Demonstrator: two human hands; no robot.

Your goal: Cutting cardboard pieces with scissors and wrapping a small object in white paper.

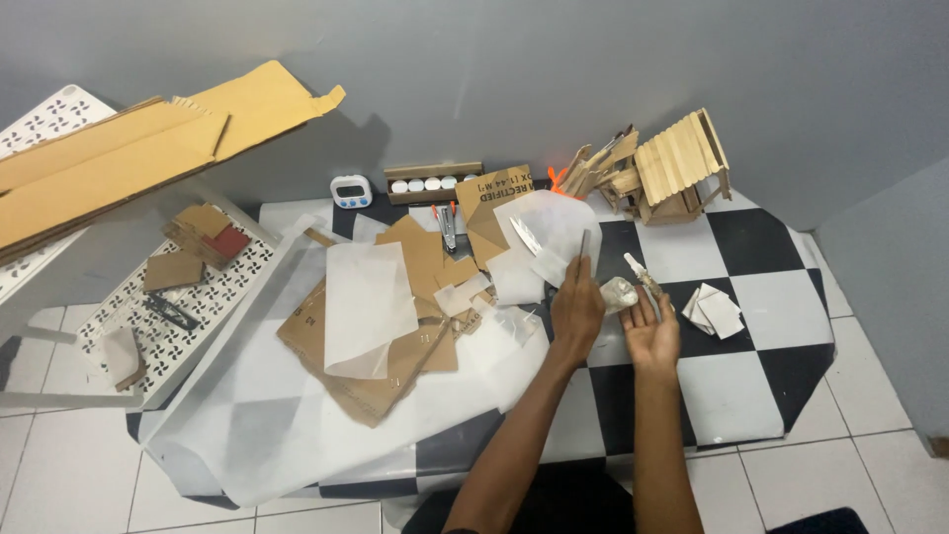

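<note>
My left hand (pixel 576 309) is closed around a thin grey stick-like tool (pixel 584 245) that points up, next to a sheet of translucent white paper (pixel 542 232). My right hand (pixel 653 338) lies palm up just to its right, fingers curled on a slim white tube-like object (pixel 641 272). A small crumpled whitish lump (pixel 620 294) sits between the two hands, touching the right fingers. Both hands hover over a black-and-white checkered mat (pixel 751 297).
A small stick-built house (pixel 672 168) stands at the back right. Folded white paper pieces (pixel 714 309) lie right of my hands. Cardboard pieces (pixel 395 336) and a white sheet (pixel 366 302) cover the middle. A timer (pixel 351 191), perforated white panels (pixel 168 307) and long cardboard (pixel 129 148) sit left.
</note>
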